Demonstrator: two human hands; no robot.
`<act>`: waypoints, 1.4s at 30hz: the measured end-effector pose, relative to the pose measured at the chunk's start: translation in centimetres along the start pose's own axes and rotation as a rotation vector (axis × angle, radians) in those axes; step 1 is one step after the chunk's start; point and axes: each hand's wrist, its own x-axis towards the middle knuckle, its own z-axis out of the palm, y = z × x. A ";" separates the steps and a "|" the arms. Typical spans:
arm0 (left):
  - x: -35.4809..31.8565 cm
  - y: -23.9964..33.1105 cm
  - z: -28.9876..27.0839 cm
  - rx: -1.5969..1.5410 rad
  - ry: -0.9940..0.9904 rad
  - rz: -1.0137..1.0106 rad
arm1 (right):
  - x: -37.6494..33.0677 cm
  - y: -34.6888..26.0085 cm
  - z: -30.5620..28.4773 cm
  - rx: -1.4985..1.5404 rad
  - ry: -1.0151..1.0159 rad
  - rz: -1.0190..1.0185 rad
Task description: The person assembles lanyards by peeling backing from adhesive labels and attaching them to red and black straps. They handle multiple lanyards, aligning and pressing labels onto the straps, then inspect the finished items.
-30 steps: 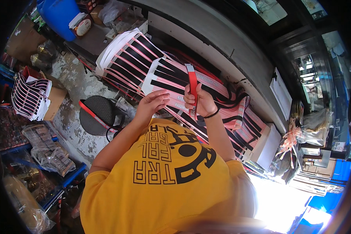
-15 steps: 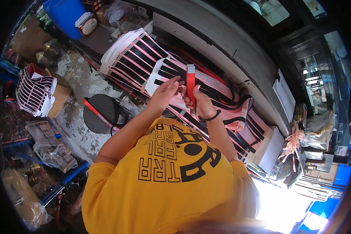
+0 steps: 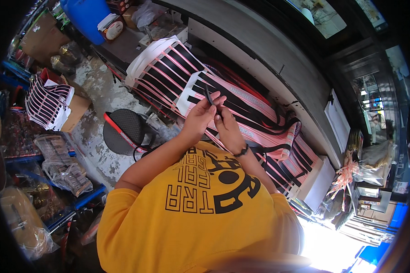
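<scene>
I see both hands raised together over the striped sheet (image 3: 241, 109), a long band of pink and black stripes that runs across the bench (image 3: 269, 59) from upper left to lower right. My left hand (image 3: 200, 118) has its fingers (image 3: 216, 99) curled narrow around a thin dark strip (image 3: 209, 96), which stands nearly upright out of the grip, its top end poking above the fingertips. My right hand (image 3: 228, 129) sits just beside the left, touching it, with its fingers bent inward toward the lower part of the same strip; I cannot tell whether they actually pinch it or only rest against the other hand. A dark band (image 3: 242, 151) circles the right wrist. The strip itself is held in the air just above the sheet, close to a white patch (image 3: 189, 93) with black bars on the sheet's near edge. Below my arms, on the floor (image 3: 100, 95), stands a round black stool (image 3: 123, 132) with a red-handled tool (image 3: 118, 132) lying across its seat. Further left, a cardboard box (image 3: 75, 111) carries another folded piece of striped sheet (image 3: 45, 102). A blue barrel (image 3: 86, 16) stands at the upper left, near the end of the bench. My yellow shirt (image 3: 191, 214) with black printing fills the lower part of the view.
</scene>
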 end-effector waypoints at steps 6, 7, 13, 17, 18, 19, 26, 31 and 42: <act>-0.4 0.9 -0.4 -0.206 -0.014 -0.039 | -0.4 -0.9 -0.7 0.054 -0.031 0.084; -0.4 0.9 -0.5 -0.219 -0.017 -0.037 | -0.5 -1.0 -0.7 0.072 -0.044 0.128; -0.2 0.9 -1.7 -0.248 -0.068 0.008 | -0.4 -1.2 -1.0 0.061 0.044 0.030; -0.5 0.8 -1.5 -0.073 -0.072 0.000 | 2.0 -2.1 -2.7 -0.053 0.199 -0.204; -0.7 0.6 -1.3 -0.005 -0.066 -0.016 | 2.8 -2.5 -3.4 -0.110 0.183 -0.310; -0.9 0.5 -1.1 0.058 -0.075 -0.036 | 3.5 -3.0 -4.0 -0.168 0.167 -0.416; -1.3 -0.2 -1.9 -0.024 -0.157 -0.115 | 5.4 -5.5 -4.0 -0.089 0.043 -0.538; -1.6 0.2 -2.4 -0.015 -0.168 -0.117 | 5.3 -4.9 -3.7 -0.056 -0.001 -0.524; -1.2 1.0 -1.6 0.044 -0.234 -0.151 | 6.4 -4.1 -5.6 -0.041 -0.086 -0.519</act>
